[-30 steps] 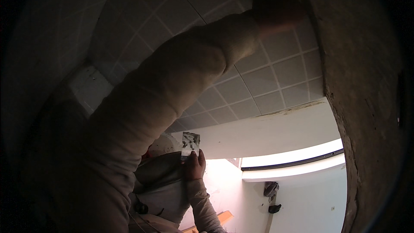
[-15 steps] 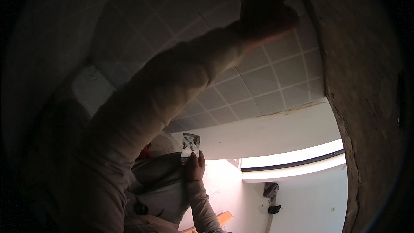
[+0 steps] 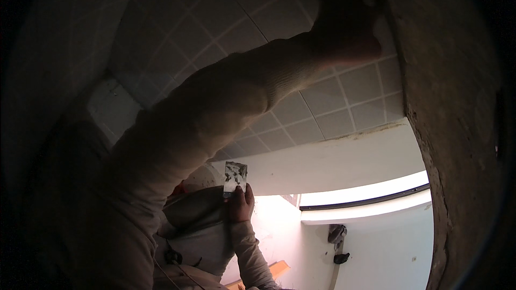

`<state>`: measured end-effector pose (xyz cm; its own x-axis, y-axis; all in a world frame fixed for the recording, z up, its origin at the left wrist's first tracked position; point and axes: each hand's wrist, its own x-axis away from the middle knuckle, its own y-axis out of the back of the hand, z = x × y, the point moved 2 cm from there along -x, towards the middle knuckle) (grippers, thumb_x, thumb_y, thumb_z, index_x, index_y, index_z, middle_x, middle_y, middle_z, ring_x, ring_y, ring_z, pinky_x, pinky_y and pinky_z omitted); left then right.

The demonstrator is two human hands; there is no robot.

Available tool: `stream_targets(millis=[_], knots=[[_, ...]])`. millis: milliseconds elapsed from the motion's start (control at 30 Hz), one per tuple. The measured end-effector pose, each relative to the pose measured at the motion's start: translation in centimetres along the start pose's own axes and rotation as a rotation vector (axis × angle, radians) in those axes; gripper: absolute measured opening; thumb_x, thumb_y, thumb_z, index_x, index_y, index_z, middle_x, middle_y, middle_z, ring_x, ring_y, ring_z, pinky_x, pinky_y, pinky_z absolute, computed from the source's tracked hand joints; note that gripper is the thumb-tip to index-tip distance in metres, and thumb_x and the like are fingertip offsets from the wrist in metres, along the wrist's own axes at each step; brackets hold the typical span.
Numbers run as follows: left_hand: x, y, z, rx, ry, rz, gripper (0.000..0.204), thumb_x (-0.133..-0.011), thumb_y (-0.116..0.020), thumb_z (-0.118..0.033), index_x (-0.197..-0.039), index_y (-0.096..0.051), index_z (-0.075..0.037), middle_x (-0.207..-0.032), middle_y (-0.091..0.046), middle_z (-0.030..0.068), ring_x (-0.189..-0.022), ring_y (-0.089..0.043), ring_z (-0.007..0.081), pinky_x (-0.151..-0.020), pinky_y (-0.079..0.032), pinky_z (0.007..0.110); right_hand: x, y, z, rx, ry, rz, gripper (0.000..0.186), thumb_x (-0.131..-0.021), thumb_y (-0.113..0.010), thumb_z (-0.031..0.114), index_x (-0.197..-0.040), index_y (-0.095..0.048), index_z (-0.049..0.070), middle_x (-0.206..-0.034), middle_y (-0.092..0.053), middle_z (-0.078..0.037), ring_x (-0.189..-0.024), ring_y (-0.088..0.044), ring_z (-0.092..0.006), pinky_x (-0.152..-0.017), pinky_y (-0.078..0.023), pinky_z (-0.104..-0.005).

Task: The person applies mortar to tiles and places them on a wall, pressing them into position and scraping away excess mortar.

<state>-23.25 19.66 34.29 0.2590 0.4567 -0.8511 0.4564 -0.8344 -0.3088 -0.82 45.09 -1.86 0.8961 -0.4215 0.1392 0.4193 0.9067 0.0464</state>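
My left arm, in a pale sleeve, reaches up and across in front of grey square tiles (image 3: 361, 85) with light joints. At its end my left hand (image 3: 352, 45) is close to the tiles, near the dark rough edge on the right. Deep shadow hides its fingers and anything in them. Lower down, my right hand (image 3: 242, 207) is closed on a small flat rectangular plate (image 3: 235, 176), its thumb across the lower part. Dark and whitish smears cover the plate's face. It is held upright in front of my body, apart from the tiles.
A rough brown-grey surface (image 3: 430, 75) runs down the right side. Below the tiles is a white wall band (image 3: 333, 166), with a bright opening and dark bar (image 3: 371, 200) under it. An orange strip (image 3: 279, 268) and a dark bundle (image 3: 337, 233) lie further down.
My left hand has shifted slightly down and to the right along the tiles. My right hand and the plate have risen a little and moved slightly left.
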Motion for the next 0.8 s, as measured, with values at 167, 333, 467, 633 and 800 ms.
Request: stream_targets(millis=[167,333,467,633,800], knots=[[-1.3,1.1,1.3,-0.068,0.061,-0.174,0.077,-0.057,-0.062,-0.012,-0.129,-0.039,0.001,-0.115,-0.033,0.0246,-0.109,-0.034,0.0397,-0.089,-0.03,0.051,0.9,-2.4,1.4,-0.018,0.032,-0.057,0.019,-0.092,-0.049,0.014,-0.106,-0.052,0.001,-0.08,-0.058,-0.005,-0.061,-0.056,-0.013,-0.05,-0.047,-0.0264],[-2.7,-0.3,0.5,-0.157,0.148,-0.145,0.085,-0.056,-0.064,-0.016,-0.133,-0.031,0.003,-0.115,-0.032,0.0269,-0.108,-0.034,0.0428,-0.089,-0.029,0.053,0.2,-0.8,-0.2,0.077,0.102,-0.033,0.02,-0.092,-0.049,0.014,-0.107,-0.051,0.001,-0.082,-0.059,-0.005,-0.061,-0.056,-0.0132,-0.049,-0.047,-0.0267],[-0.9,-2.3,-0.3,-0.147,0.076,-0.197,0.087,-0.056,-0.064,-0.015,-0.132,-0.029,0.005,-0.114,-0.032,0.0269,-0.107,-0.034,0.0444,-0.089,-0.029,0.055,0.6,-1.4,0.9,0.105,0.031,-0.067,0.02,-0.093,-0.048,0.013,-0.108,-0.051,0.002,-0.081,-0.059,-0.005,-0.06,-0.056,-0.0133,-0.049,-0.047,-0.0262],[1.4,-3.1,-3.2,-0.131,-0.034,-0.083,0.087,-0.057,-0.064,-0.012,-0.133,-0.028,0.007,-0.116,-0.033,0.0275,-0.109,-0.034,0.0432,-0.091,-0.028,0.056,-0.1,-0.8,-0.6,0.238,0.205,-0.032,0.019,-0.093,-0.047,0.014,-0.107,-0.051,0.001,-0.078,-0.059,-0.005,-0.057,-0.055,-0.0129,-0.049,-0.047,-0.0254],[3.4,-4.3,-4.6,0.04,0.003,0.135,0.08,-0.058,-0.061,-0.01,-0.133,-0.037,0.004,-0.13,-0.029,0.0323,-0.125,-0.023,0.0446,-0.103,-0.016,0.056,-0.3,0.2,-1.0,0.063,0.072,0.035,0.03,-0.092,-0.053,0.011,-0.119,-0.047,0.0,-0.097,-0.049,-0.009,-0.063,-0.053,-0.0141,-0.052,-0.049,-0.0275]])
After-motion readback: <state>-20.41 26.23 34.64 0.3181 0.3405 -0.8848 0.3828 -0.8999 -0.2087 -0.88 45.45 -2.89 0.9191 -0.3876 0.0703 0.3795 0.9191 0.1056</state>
